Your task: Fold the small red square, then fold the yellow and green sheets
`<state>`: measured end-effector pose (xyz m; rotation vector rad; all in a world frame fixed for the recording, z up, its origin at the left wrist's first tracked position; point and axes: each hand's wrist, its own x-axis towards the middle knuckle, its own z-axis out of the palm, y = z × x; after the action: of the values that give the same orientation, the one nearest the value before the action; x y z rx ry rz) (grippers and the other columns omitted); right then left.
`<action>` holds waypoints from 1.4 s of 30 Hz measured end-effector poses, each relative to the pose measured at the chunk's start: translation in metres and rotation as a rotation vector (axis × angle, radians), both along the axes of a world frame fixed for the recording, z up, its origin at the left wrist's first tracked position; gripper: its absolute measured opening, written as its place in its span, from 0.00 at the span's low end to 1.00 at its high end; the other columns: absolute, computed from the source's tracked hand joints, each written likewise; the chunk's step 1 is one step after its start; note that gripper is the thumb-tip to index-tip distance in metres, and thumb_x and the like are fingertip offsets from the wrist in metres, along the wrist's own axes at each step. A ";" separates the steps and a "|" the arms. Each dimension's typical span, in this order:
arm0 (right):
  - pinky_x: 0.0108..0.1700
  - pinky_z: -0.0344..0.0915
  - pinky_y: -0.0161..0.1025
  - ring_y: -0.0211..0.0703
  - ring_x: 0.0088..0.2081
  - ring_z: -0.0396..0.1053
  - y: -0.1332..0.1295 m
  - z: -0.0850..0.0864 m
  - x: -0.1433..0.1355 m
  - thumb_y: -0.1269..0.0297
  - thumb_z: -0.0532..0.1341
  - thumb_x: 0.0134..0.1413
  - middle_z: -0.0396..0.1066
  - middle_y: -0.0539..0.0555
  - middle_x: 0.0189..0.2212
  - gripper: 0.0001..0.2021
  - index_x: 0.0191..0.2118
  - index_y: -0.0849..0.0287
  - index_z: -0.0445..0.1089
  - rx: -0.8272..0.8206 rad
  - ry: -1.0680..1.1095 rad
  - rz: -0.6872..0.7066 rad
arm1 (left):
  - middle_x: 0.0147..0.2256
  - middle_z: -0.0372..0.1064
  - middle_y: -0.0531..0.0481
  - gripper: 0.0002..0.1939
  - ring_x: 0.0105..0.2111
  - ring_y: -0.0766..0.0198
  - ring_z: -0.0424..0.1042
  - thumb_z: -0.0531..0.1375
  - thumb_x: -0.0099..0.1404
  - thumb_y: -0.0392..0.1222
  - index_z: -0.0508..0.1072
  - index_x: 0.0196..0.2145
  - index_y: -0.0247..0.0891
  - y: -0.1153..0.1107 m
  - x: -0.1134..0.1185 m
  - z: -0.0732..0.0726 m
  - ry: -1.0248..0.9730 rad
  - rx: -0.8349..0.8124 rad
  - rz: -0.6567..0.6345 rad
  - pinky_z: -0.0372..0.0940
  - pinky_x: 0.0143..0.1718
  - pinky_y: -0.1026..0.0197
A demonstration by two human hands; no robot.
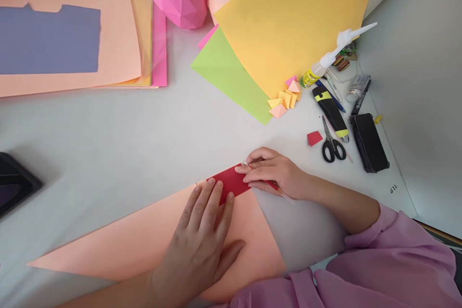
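Observation:
My left hand (200,231) lies flat with fingers spread, pressing on a red piece of paper (233,183) and the large peach paper sheet (137,236) under it. My right hand (276,173) is closed around a slim pen-like tool (270,185) with red on its body and a metallic tip. That tip is close to the upper right corner of the red paper. Part of the tool is hidden by my fingers, so its exact kind is unclear.
To the right lie scissors (332,144), a red paper scrap (314,138), a box cutter (332,113), a black phone (370,142) and a glue bottle (314,73). Small folded paper pieces (285,99) rest near yellow card (288,24). Stacked sheets (119,33) are upper left.

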<state>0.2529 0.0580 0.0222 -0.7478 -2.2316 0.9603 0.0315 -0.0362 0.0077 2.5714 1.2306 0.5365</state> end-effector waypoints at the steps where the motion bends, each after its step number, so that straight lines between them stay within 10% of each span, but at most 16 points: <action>1: 0.46 0.71 0.40 0.41 0.44 0.66 0.000 0.000 0.000 0.75 0.59 0.58 0.75 0.55 0.34 0.05 0.37 0.61 0.71 -0.002 0.000 0.000 | 0.58 0.55 0.23 0.31 0.61 0.34 0.52 0.54 0.65 0.52 0.61 0.56 0.24 0.000 0.000 0.000 -0.001 0.004 0.000 0.52 0.59 0.35; 42: 0.46 0.71 0.42 0.43 0.46 0.65 -0.001 -0.005 0.005 0.73 0.61 0.57 0.75 0.58 0.41 0.05 0.40 0.60 0.71 -0.008 -0.021 0.005 | 0.57 0.57 0.24 0.31 0.60 0.33 0.53 0.54 0.64 0.54 0.64 0.55 0.25 -0.001 0.001 0.000 0.018 -0.005 0.027 0.52 0.59 0.36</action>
<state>0.2578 0.0568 0.0167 -0.7595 -2.2503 0.9686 0.0328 -0.0375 0.0081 2.5648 1.2727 0.5156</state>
